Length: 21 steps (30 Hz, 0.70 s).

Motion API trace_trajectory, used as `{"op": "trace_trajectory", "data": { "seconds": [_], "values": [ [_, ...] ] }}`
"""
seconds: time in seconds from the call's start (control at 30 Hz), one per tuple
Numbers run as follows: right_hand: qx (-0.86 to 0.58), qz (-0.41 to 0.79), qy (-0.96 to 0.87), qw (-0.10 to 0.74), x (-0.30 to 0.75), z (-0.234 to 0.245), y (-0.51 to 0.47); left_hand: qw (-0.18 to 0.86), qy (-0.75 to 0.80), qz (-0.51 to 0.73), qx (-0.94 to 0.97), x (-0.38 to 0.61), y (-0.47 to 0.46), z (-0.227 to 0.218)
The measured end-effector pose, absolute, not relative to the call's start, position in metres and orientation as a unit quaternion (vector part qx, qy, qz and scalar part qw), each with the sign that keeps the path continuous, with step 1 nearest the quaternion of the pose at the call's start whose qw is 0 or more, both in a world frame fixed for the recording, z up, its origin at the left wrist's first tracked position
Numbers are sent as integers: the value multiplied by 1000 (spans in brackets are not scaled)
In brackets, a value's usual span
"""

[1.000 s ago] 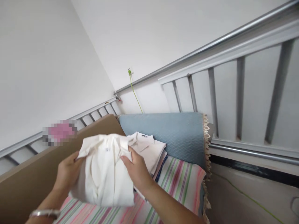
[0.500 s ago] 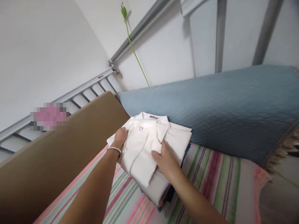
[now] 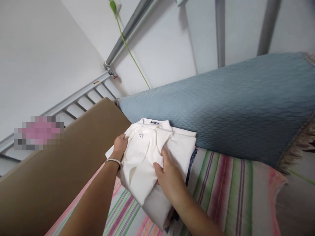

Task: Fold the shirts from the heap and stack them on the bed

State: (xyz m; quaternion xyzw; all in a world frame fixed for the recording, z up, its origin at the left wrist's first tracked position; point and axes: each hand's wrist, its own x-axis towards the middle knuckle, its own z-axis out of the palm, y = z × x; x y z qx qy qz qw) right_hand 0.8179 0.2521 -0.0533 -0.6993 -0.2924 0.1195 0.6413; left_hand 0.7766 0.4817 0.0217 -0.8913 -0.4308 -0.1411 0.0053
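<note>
A folded white shirt (image 3: pixel 141 154) lies on top of a stack of folded clothes (image 3: pixel 182 147) on a striped cloth. My left hand (image 3: pixel 119 147), a bracelet on its wrist, grips the shirt's left edge with curled fingers. My right hand (image 3: pixel 167 175) pinches the shirt's right side, thumb on top. A second white shirt with a collar label (image 3: pixel 154 122) lies just beneath, and darker garments show at the stack's edge.
The striped cloth (image 3: pixel 221 183) covers the seat, a blue quilted cover (image 3: pixel 221 101) drapes the backrest behind the stack. A brown panel (image 3: pixel 61 164) runs along the left. Grey metal rails (image 3: pixel 219 32) and a green cable (image 3: pixel 128 49) stand against the white wall.
The white shirt came down from mid-air onto the stack, both hands still on it. The view moved closer and lower; since half a second ago my hands have shifted only slightly.
</note>
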Motion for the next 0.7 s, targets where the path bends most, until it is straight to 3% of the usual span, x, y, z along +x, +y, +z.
{"op": "trace_trajectory", "data": {
  "seconds": [0.13, 0.23, 0.33, 0.47, 0.6, 0.7],
  "values": [
    [-688, 140, -281, 654, 820, -55, 248, 43, -441, -200, -874, 778, 465, 43],
    [-677, 127, -280, 668, 820, -54, 246, 85, -366, -257, -890, 774, 433, 54],
    [-674, 125, -282, 671, 820, -54, 249, 121, -307, -186, -926, 766, 401, 42],
    [-686, 132, -278, 659, 822, -59, 247, 118, -360, -36, -925, 762, 382, 7],
    [-677, 113, -339, 643, 828, -44, 207, 123, -371, -17, -920, 769, 377, -12],
    [-677, 17, -376, 633, 837, -5, 186, 129, -363, -20, -923, 771, 373, -13]
  ]
}}
